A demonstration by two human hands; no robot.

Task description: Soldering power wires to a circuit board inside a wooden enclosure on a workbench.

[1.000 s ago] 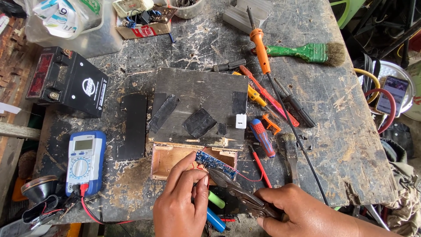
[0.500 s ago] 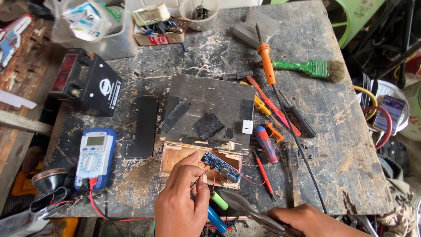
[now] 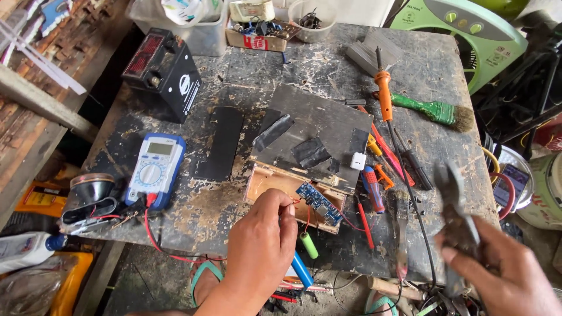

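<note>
Two thin wires pinched in left hand (image 3: 257,246) fingertips beside blue circuit board (image 3: 319,203); right hand (image 3: 497,263) fist-gripping pliers (image 3: 453,202). Could easily snap solder joints if tugged.

A single head-worn camera looks steeply down and forward onto the counter (image 3: 234,205), near enough that the top fills most of the frame, with its far edge near the upper border and its near edge low in the picture, where floor and a sandalled foot show beneath it. The view is turned slightly, so the counter runs skewed, its left edge slanting from upper centre-left to the lower left. The left hand (image 3: 260,246) enters from the bottom centre and the right hand (image 3: 497,272), blurred, from the lower right corner.
</note>
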